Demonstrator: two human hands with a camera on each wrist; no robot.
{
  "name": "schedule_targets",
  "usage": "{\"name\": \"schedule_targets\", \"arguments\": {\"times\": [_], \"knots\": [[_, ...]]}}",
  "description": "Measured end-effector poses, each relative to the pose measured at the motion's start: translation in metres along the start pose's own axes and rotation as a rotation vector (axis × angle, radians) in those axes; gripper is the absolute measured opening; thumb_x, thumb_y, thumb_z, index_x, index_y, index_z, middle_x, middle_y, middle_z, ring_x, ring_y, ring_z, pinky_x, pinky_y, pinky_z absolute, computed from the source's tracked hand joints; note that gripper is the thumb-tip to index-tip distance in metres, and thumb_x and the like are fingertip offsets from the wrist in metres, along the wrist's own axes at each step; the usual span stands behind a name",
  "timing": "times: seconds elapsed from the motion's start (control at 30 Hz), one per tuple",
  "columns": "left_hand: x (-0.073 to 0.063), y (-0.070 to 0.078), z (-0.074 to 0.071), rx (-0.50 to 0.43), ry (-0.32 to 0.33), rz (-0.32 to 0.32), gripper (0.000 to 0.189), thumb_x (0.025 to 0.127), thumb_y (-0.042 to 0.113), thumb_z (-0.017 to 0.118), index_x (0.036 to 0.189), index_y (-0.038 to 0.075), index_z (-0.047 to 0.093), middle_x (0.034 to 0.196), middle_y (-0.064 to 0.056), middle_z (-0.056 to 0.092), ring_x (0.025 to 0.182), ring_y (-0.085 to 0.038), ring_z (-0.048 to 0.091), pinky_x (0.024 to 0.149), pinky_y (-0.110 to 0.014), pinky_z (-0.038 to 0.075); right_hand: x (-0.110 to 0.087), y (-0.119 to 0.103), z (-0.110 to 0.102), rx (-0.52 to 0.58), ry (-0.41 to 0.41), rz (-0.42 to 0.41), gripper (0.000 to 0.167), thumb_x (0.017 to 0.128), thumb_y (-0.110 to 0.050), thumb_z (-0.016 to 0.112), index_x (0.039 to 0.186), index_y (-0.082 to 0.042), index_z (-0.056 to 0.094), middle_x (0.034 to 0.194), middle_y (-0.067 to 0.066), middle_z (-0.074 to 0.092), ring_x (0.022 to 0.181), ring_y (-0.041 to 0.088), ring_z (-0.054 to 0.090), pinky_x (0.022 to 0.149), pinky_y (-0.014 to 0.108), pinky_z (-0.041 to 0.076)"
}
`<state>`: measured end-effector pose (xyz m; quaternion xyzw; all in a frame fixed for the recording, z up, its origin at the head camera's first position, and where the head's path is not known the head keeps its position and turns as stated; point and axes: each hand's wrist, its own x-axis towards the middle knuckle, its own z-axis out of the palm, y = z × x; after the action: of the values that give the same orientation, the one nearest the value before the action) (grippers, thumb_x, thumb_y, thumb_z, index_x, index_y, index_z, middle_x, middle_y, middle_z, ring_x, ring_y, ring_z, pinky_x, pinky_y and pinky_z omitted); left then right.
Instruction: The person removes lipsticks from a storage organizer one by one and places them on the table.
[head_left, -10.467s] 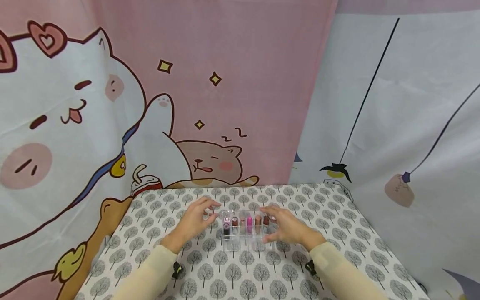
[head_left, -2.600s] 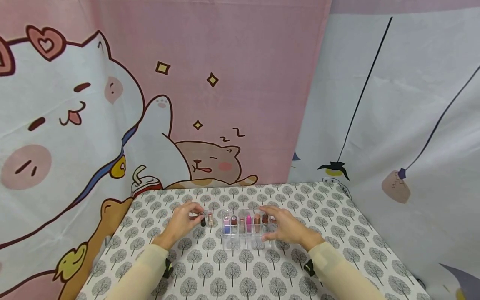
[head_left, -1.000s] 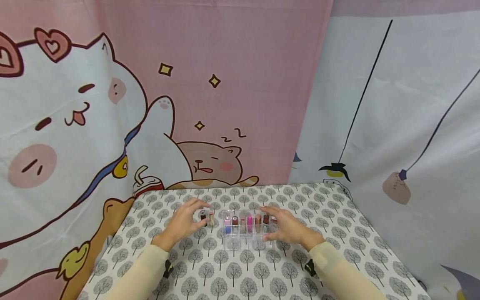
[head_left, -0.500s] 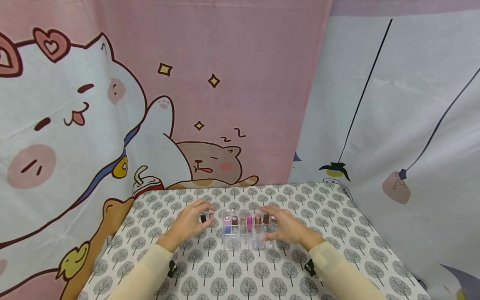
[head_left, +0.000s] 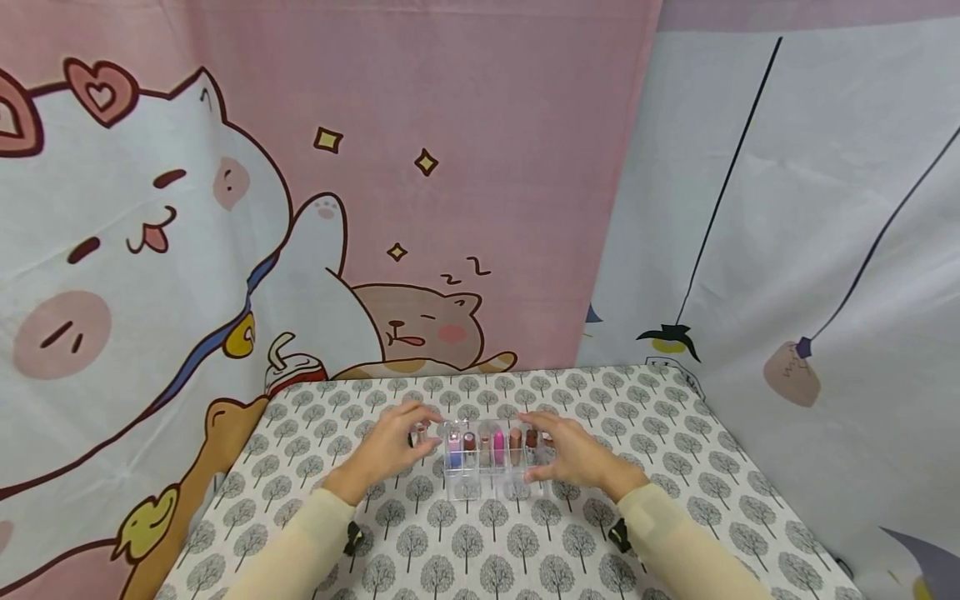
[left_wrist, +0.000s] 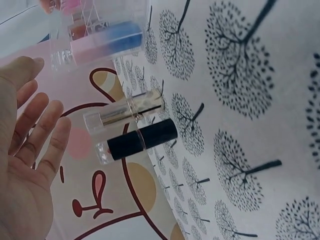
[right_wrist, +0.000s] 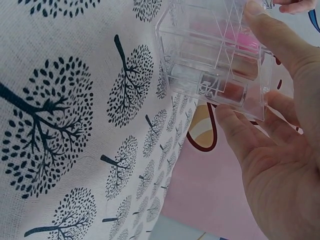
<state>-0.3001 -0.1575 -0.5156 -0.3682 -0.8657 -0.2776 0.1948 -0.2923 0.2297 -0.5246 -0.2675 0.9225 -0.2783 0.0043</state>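
Note:
My right hand (head_left: 576,452) holds the right end of a clear plastic lipstick organizer (head_left: 487,485), thumb at the front and fingers behind, as the right wrist view also shows. A row of several lipsticks stands in its back slots, among them a bright pink one (head_left: 498,447) and a pink-and-blue one (left_wrist: 107,43) at the left end. The front slots hold nothing. My left hand (head_left: 384,446) is beside the organizer's left end, fingers apart and empty. Behind that hand, a gold lipstick (left_wrist: 131,110) and a black lipstick (left_wrist: 144,140), both with clear caps, stand upright side by side on the table.
The table is covered with a white cloth (head_left: 495,550) printed with grey trees. A cartoon-print curtain (head_left: 510,167) hangs along its back edge, and a pale curtain (head_left: 840,250) hangs on the right.
The black lipstick, earlier in the organizer's front left slot, was set down beside the gold one and let go. My left hand has since moved right to the organizer; my right hand has stayed put.

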Motion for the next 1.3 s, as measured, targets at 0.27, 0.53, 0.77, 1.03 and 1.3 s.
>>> {"name": "schedule_targets", "arguments": {"times": [0.27,0.53,0.77,1.03,1.3], "knots": [[0.002,0.006,0.005,-0.008,-0.004,-0.009,0.035,0.096,0.011,0.096,0.129,0.006,0.082,0.124,-0.007,0.081,0.103,-0.023,0.080,0.087,-0.042,0.076,0.001,-0.002,0.002,0.001,-0.006,0.001,0.113,0.084,-0.047,0.103,0.177,-0.016,0.049,0.184,0.017,0.048,0.173,0.051,0.042,0.139,0.077,0.037],[0.005,0.010,0.011,0.029,-0.025,-0.018,0.030,0.100,0.017,0.094,0.126,0.010,0.083,0.123,-0.003,0.082,0.110,-0.021,0.080,0.093,-0.039,0.075,0.000,-0.002,0.005,0.014,0.002,0.010,0.112,0.083,-0.046,0.105,0.177,-0.020,0.050,0.184,0.016,0.048,0.172,0.051,0.042,0.138,0.079,0.037],[0.008,0.014,0.016,0.046,-0.037,-0.028,0.030,0.098,0.015,0.095,0.125,0.010,0.083,0.122,-0.004,0.083,0.114,-0.029,0.083,0.105,-0.041,0.074,-0.001,-0.006,0.004,0.024,-0.001,0.012,0.112,0.083,-0.045,0.105,0.177,-0.021,0.049,0.184,0.018,0.048,0.171,0.051,0.044,0.137,0.079,0.039],[0.013,0.018,0.019,0.080,-0.014,-0.036,0.028,0.097,0.012,0.097,0.122,0.013,0.085,0.119,-0.002,0.083,0.112,-0.024,0.082,0.103,-0.040,0.074,-0.001,-0.005,0.002,0.016,0.007,0.015,0.111,0.084,-0.043,0.105,0.177,-0.021,0.049,0.184,0.018,0.048,0.168,0.050,0.048,0.135,0.077,0.045],[0.013,0.024,0.023,0.062,-0.033,-0.091,0.027,0.098,0.012,0.095,0.122,0.009,0.085,0.121,-0.005,0.083,0.116,-0.028,0.082,0.108,-0.045,0.073,-0.001,-0.003,0.000,0.013,0.006,0.010,0.112,0.084,-0.040,0.105,0.177,-0.017,0.048,0.183,0.021,0.047,0.168,0.052,0.048,0.135,0.078,0.044]]}}
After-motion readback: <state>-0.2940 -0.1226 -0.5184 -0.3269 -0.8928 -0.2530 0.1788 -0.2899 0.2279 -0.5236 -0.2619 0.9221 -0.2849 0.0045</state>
